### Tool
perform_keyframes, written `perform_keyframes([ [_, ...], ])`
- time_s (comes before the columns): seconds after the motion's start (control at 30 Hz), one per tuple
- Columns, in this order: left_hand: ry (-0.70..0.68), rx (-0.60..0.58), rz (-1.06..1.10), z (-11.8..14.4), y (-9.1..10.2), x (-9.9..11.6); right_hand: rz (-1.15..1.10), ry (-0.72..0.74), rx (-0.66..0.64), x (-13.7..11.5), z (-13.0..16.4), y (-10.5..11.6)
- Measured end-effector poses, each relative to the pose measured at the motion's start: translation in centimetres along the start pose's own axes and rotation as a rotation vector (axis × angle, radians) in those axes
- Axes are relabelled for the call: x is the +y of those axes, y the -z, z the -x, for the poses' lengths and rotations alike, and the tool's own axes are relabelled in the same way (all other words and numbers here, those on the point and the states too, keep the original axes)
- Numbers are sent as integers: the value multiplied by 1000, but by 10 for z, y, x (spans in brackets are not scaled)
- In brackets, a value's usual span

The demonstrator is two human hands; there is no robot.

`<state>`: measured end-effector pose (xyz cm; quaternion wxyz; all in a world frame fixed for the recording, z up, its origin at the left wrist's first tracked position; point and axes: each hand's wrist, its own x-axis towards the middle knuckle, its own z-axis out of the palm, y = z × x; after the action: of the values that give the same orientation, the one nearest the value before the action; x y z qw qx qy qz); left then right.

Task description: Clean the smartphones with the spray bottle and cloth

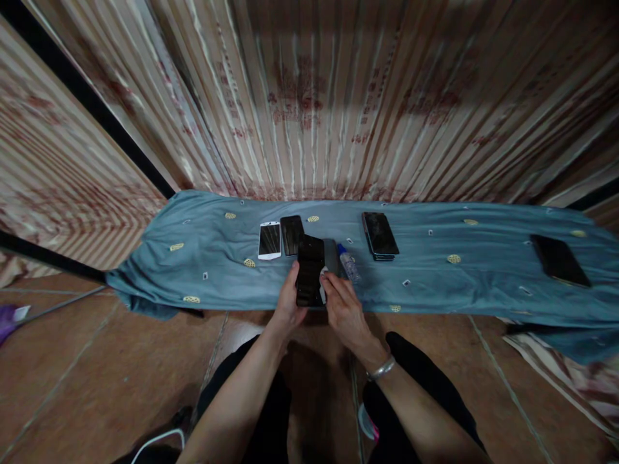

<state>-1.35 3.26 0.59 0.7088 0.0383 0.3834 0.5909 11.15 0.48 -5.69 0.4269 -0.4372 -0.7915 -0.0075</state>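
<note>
l. hand is grasping the dark handset: thumb is lying along its left edge, other fingers are mostly hiding underneath, so exact hold n/a. r. hand is pinching a small pale piece and is pressing it to the handset's right side; type of piece is remaining unconfirmed. handset is thus sitting btwn both sets of fingers, over the near part of the blue cloth.

surroundings: a grey item is showing just beyond the r. fingertips, partly behind the handset; cannot tell if touching. a bottle w/ blue cap is lying just right of the r. fingers. beyond the l. fingers a black phone is resting, w/ a white phone lying beside it, farther left. a stack of dark devices is resting out past the r. fingers; one flat device is lying well apart, far right.

progress (insp. judgement): work on the held unit is apparently running, not finished, as both hands are engaging it. other units are lying clear of all fingers; which are done and which are pending, cannot verify.
</note>
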Motion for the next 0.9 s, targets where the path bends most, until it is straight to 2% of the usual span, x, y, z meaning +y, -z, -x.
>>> perform_keyframes([
  [0.23,6,-65,-58,-6,9,2,7,7,-17,-7,2,2],
  [0.57,12,-1,-15,-3,2,-4,-6,21,-29,-10,1,1],
  [0.9,-38,-38,-50,-1,-3,-8,-47,11,-53,-15,-3,3],
])
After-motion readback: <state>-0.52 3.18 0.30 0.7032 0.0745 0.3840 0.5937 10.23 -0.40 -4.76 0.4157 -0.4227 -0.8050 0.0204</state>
